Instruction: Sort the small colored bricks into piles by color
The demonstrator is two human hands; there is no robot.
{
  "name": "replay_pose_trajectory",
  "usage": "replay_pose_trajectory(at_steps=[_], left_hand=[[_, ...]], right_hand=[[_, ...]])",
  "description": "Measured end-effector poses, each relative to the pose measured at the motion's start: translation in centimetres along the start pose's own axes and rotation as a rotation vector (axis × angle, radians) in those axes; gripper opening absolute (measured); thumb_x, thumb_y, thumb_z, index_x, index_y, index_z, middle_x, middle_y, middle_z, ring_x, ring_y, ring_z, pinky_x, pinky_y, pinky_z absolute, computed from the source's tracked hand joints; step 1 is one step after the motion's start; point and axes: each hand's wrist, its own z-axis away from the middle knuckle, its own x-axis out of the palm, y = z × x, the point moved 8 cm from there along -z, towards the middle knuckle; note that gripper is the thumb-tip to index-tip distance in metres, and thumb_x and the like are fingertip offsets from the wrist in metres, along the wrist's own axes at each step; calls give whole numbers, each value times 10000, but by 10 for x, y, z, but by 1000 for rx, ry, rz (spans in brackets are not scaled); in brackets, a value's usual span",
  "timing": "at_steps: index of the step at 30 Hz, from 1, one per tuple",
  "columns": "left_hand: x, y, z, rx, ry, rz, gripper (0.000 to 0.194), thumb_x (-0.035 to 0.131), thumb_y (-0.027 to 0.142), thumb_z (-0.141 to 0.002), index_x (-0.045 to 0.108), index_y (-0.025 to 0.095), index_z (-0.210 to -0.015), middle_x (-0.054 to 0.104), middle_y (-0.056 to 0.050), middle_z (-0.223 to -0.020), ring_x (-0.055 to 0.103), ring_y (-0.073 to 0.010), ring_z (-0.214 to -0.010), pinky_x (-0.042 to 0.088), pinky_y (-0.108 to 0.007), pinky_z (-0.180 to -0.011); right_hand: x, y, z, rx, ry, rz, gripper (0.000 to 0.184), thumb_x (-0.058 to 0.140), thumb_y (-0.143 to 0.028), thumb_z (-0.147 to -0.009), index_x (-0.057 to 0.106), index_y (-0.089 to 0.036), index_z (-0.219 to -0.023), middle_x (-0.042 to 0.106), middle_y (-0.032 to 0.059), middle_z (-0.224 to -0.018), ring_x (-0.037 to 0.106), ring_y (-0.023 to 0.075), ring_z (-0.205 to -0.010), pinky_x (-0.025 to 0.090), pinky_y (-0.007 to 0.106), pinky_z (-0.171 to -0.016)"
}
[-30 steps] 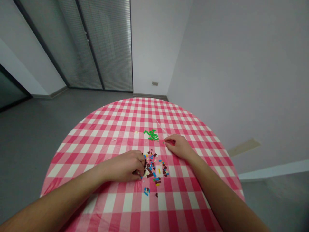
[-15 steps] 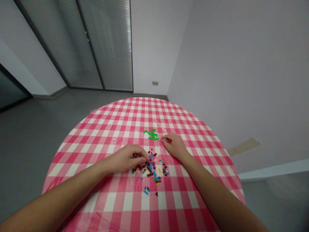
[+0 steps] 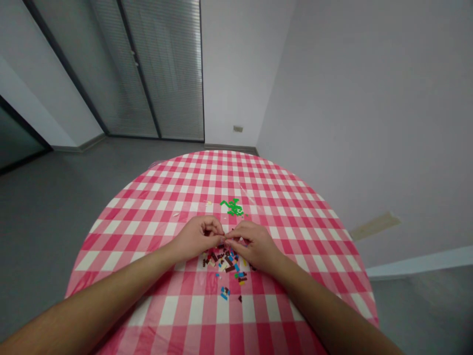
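Left hand [image 3: 201,238] and right hand [image 3: 256,245]: fingertips meeting, pinched closed (any piece between, too small to tell). Mixed bricks [image 3: 229,268]: loose pile, six o'clock of fingertips. Green bricks [image 3: 235,210]: one cluster, twelve o'clock.

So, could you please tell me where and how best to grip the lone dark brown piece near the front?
I'd pinch the dark brown piece by its opposite side edges, coming from above on the near side, since it looks small and low and lies apart from the other pieces.
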Motion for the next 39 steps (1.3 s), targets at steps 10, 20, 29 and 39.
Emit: replay_pose_trajectory(at_steps=[10, 20, 29, 39], left_hand=[[13, -6, 7, -54, -210, -138, 191, 630, 242, -788, 683, 149, -946, 722, -59, -865, 645, -152, -706, 509, -273, -651], [27, 19, 15, 244, -395, -503, 184, 593, 52, -719, 709, 164, -808, 665, -16, -768, 591, -138, -727, 446, -237, -668], [43, 17, 26, 382, -570, -588, 190, 634, -5, -673, 673, 178, -711, 626, 8, -703, 560, -136, -716, 436, -248, -694], [46, 19, 26, 394, -575, -641, 172, 660, 55, -746, 641, 181, -630, 635, 9, -674, 568, -145, -719, 429, -278, -746]], right_hand=[[-49, 110, 9, 475, 104, 514, 178, 608, -261, -873, 760, -192, -811, 706, 72, -812, 609, 227, -808, 453, 349, -746], [-26, 116, 2, 370, -57, 537, 197, 596, -233, -918, 783, -213, -861, 667, 71, -779, 557, 222, -797, 412, 355, -767], [-31, 90, -2, 295, 22, 450, 191, 601, -191, -905, 772, -187, -990, 676, 79, -819, 577, 221, -826, 449, 343, -766], [20, -2, 15, 101, -616, 71, 81, 700, -212, -802, 773, -244, -815, 714, -13, -730, 604, 131, -646, 387, 237, -585]])
